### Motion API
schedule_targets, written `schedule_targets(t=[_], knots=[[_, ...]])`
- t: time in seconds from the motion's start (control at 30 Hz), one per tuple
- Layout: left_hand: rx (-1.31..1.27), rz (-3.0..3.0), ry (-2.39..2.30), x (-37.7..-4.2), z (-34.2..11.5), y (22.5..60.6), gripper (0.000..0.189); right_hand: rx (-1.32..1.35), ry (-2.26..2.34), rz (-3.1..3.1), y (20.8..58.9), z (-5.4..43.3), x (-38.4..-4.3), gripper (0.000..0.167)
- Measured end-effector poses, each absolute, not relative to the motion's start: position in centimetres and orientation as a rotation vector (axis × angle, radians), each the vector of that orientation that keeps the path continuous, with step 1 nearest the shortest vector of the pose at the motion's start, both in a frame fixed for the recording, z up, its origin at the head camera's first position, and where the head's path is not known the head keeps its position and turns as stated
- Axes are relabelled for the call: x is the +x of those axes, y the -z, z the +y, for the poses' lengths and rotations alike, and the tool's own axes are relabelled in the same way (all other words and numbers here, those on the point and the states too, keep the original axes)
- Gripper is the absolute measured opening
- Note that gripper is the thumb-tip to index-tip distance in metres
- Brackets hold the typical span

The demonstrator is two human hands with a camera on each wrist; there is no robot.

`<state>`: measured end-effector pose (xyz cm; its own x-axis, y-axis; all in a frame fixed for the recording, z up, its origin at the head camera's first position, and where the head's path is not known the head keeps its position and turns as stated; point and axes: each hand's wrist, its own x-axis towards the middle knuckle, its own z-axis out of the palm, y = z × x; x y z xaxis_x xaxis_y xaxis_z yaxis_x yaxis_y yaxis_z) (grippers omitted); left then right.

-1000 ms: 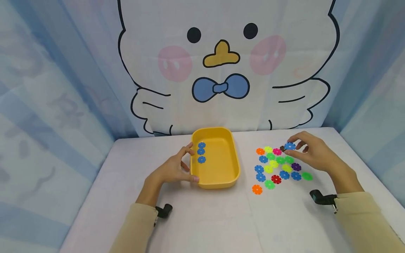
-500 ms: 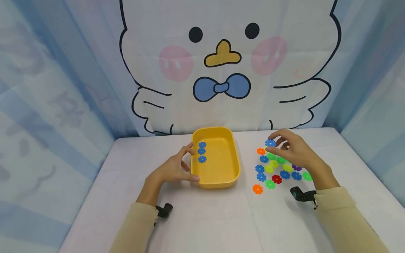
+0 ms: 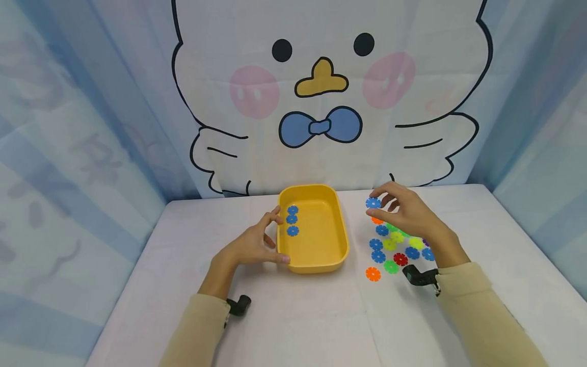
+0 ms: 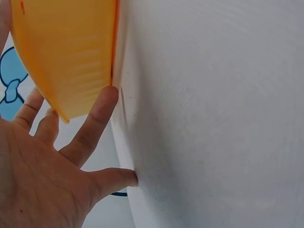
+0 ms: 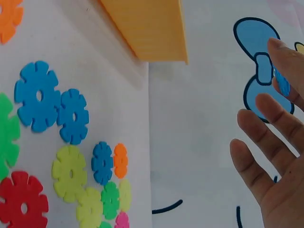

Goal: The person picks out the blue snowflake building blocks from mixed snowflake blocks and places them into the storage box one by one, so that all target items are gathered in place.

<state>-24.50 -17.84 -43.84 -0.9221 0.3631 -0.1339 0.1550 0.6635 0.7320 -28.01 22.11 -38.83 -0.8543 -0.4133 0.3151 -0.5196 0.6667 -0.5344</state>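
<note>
A pale backdrop (image 3: 321,173) printed with a cartoon animal in a blue bow (image 3: 320,127) fills the upper frame. Below it the white tabletop (image 3: 312,321) spreads across the lower centre. Beige sleeves (image 3: 194,331) enter from the bottom, at left of centre and at lower right. The yellow tray (image 3: 318,237) stands at centre. The left hand (image 3: 252,244) holds it by its left side, thumb at the lower-left corner and fingertips at the rim. The right hand (image 3: 408,209), right of centre, pinches a blue disc (image 3: 373,202) with notched edges between thumb and forefinger, above the tabletop and apart from the tray. Each wrist carries a small black device (image 3: 239,306).

Loose discs of the same flower shape lie right of centre, partly hidden by the right hand and forearm: among them an orange disc (image 3: 373,274) lowest, a green disc (image 3: 391,267), and a red disc (image 3: 400,259). Smallest in the frame, three blue pieces (image 3: 292,219) form a column inside the tray, along its left side.
</note>
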Motion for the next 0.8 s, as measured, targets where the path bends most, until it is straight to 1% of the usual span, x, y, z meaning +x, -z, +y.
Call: schedule_targets(t=[0.37,0.6,0.8], knots=[[0.408,2.62,-1.11,-24.4,-17.8,43.7,0.096,0.873,-1.064,-2.687,38.4,19.2,-28.7,0.038],[0.418,2.613,-1.129,-24.3,-17.8,43.6,0.095,0.956,-1.082,-2.672,37.7,17.2,-29.2,0.042],[0.424,2.593,-1.15,-24.3,-17.8,43.8,0.094,0.997,-1.135,-2.687,38.0,15.5,-29.1,0.042]])
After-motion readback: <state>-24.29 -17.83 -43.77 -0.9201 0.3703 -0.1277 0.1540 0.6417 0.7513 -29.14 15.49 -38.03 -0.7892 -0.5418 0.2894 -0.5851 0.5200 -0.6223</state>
